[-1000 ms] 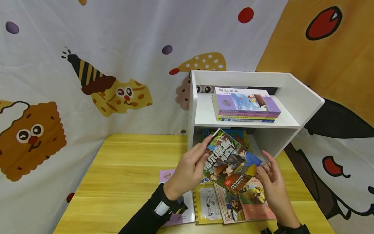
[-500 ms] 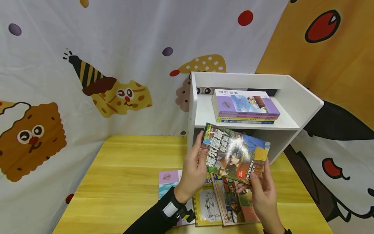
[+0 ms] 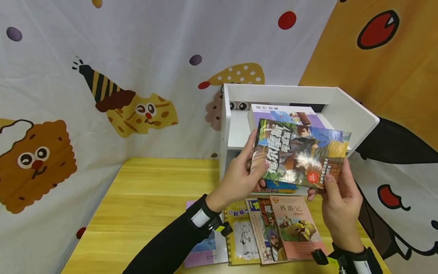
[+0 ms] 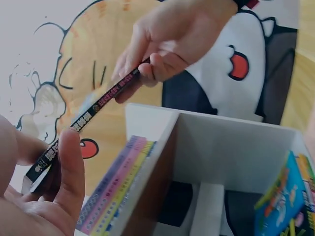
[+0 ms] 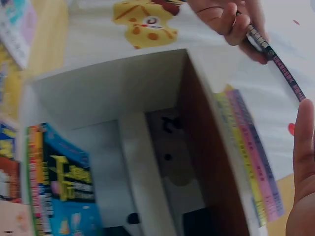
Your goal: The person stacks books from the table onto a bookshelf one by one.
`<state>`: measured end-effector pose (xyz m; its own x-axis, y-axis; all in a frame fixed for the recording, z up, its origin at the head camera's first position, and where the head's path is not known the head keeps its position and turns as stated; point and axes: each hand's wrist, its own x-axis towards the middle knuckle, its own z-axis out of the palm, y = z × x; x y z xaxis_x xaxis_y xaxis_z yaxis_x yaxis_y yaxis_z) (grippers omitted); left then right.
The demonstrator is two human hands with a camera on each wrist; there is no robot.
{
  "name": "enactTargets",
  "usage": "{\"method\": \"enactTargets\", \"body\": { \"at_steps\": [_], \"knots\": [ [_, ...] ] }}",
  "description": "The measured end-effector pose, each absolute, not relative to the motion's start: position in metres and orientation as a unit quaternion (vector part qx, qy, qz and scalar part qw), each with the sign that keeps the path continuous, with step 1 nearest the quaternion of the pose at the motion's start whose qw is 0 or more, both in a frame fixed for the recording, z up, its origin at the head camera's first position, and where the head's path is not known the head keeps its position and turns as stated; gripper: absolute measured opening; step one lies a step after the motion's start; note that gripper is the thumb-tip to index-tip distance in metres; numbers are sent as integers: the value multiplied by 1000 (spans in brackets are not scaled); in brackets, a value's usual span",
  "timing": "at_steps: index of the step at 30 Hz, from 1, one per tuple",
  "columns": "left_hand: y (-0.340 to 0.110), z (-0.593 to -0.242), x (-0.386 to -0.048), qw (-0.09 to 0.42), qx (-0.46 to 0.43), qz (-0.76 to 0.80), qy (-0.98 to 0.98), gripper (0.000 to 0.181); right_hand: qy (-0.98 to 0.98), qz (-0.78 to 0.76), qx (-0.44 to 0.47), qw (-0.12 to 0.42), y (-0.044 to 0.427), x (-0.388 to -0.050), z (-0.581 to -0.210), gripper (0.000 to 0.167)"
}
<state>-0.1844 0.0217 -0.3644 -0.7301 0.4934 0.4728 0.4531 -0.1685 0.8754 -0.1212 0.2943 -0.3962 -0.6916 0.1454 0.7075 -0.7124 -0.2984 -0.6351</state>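
Observation:
Both hands hold one dark comic-style book (image 3: 294, 156) in front of the upper shelf, its cover facing up with large white lettering. My left hand (image 3: 241, 179) grips its left edge, thumb on the cover. At its right end, my right hand (image 3: 342, 201) pinches it, thumb on the lower right corner. From the left wrist view the book's black spine (image 4: 88, 115) runs slantwise between the two hands. Behind it, partly covered, lies a stack of books (image 3: 284, 112) on the upper shelf; purple, pink, yellow and blue spines (image 4: 118, 187) show in the left wrist view.
A white two-tier shelf (image 3: 225, 125) stands on the wooden table (image 3: 154, 190). Its lower tier holds several books (image 5: 69, 182). On the table before it lie a lilac book (image 3: 205, 251), a yellow book (image 3: 243, 239) and overlapping books including a pink one (image 3: 297, 228).
The held book has moved up and to the right, from before the lower tier to before the upper shelf. Both hands moved with it, uncovering the pink book on the table.

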Motion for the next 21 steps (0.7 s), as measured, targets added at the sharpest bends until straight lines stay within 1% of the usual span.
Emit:
{"method": "enactTargets", "body": {
  "at_steps": [4, 7, 10, 12, 15, 18, 20, 21],
  "knots": [
    [29, -343, -199, 43, 355, 690, 629, 91, -560, 757, 185, 282, 302, -134, -369, 60],
    [32, -335, -208, 68, 340, 684, 642, 100, -573, 769, 135, 249, 309, -143, -356, 61],
    [31, -333, -213, 90, 324, 667, 665, 105, -553, 799, 120, 202, 316, -150, -351, 64],
    [31, -335, -215, 98, 318, 660, 674, 107, -543, 812, 123, 177, 321, -153, -351, 64],
    [31, -339, -219, 92, 317, 654, 681, 106, -533, 820, 160, 135, 330, -157, -354, 60],
    [30, -343, -220, 62, 319, 647, 689, 102, -530, 816, 211, 93, 336, -159, -359, 62],
    [29, -343, -220, 39, 318, 639, 699, 98, -533, 811, 229, 80, 340, -161, -361, 65],
    [29, -343, -220, 23, 315, 631, 709, 97, -543, 804, 230, 84, 342, -163, -361, 66]
  ]
}}
